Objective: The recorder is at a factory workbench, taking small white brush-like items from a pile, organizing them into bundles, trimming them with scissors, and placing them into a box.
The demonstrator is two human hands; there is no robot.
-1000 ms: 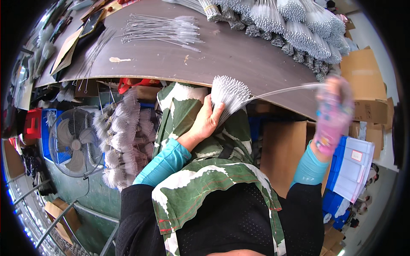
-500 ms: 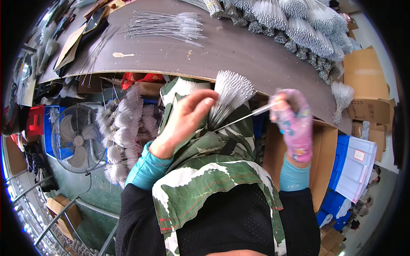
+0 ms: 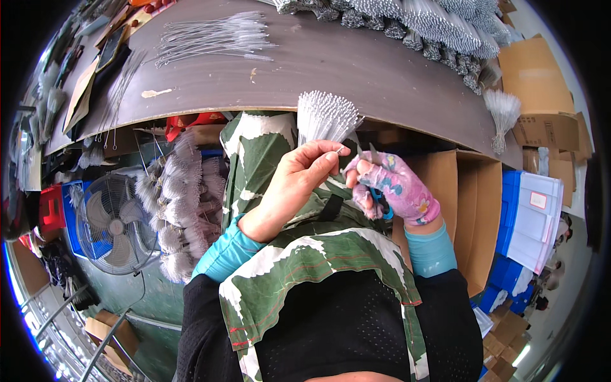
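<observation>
My left hand [image 3: 286, 188] is pinching a thin strand [image 3: 342, 151], gloved right hand [image 3: 407, 191] gripping a blue-handled tool [image 3: 386, 209]; brush bundle [image 3: 326, 118] is standing at my lap, stacked bundles [image 3: 433, 25] already sitting tabletop, loose brushes [image 3: 219, 37] lying unbundled.

Legible text: none. Label: small white rectangle with reddish border [image 3: 538, 200], on the pale face of a plastic bin [image 3: 533, 223] at right; its marks too small to read. Print: faint dark marks on the side of a cardboard box [image 3: 534, 73], beyond the surface's [image 3: 382, 83] right end; characters unresolved.
</observation>
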